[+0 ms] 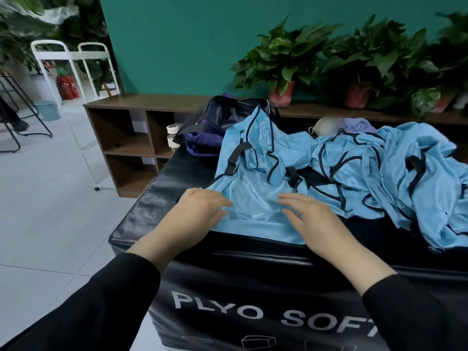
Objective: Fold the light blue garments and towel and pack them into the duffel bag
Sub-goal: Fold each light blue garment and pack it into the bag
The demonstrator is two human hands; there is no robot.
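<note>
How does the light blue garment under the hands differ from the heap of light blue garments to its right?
The garment under the hands lies partly spread, its near hem flat at the box edge; the heap is crumpled and tangled. The left hand and right hand rest on the garment; nothing touches the heap. The garment sits in front of the duffel bag; the heap lies farther right. Both are shiny light blue with dark trim.

We see both hands lying flat on a light blue garment (253, 196) spread at the near edge of the black padded surface (157, 188): the left hand (200, 211) on its left part, the right hand (309, 219) on its right, fingers (288, 198) straight. Beyond the garment sits the dark duffel bag (215, 127); right of the garment lies a heap of blue garments (392, 173).
</note>
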